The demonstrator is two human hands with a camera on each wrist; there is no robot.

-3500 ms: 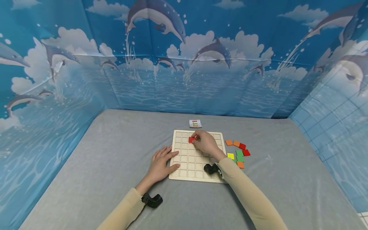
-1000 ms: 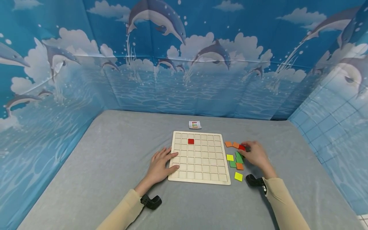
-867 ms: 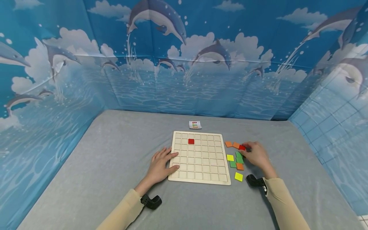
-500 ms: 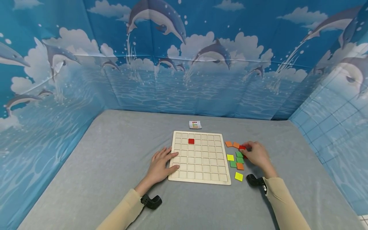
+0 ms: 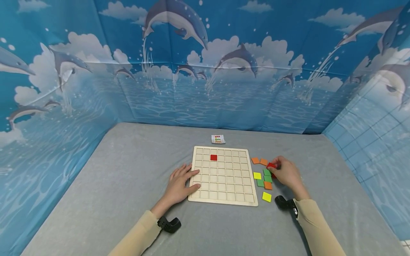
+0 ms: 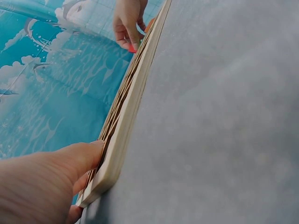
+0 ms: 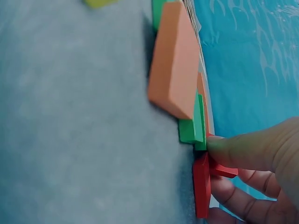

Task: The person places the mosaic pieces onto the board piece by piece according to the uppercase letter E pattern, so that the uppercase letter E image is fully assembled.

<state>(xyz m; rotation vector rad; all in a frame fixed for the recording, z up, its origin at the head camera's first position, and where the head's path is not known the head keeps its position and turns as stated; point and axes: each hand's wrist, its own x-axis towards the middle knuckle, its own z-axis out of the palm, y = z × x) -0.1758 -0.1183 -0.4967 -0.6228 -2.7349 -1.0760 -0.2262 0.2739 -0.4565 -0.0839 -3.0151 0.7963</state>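
Note:
My right hand (image 5: 288, 174) pinches a red square tile (image 7: 225, 171) between thumb and fingers, right of the wooden grid board (image 5: 224, 177). A second red tile (image 7: 202, 186) stands close under those fingers, mostly hidden from above. On the board, one red tile (image 5: 213, 157) lies in a cell of the second row from the far edge. My left hand (image 5: 179, 183) rests at the board's left edge, fingers spread, with the thumb lying on the rim in the left wrist view. Beside the right hand are green tiles (image 5: 267, 179) and an orange tile (image 5: 268, 185).
Two more orange tiles (image 5: 255, 160) lie beyond, near the board's far right corner. One yellow tile (image 5: 257, 175) is by the board's right edge, another yellow tile (image 5: 266, 197) nearer me. A small pattern card (image 5: 218, 139) lies behind the board on the grey cloth (image 5: 144, 149).
From the red tile on the board, my right hand has moved right to the loose tiles. It now pinches another red tile, slightly raised. My left hand has stayed in place.

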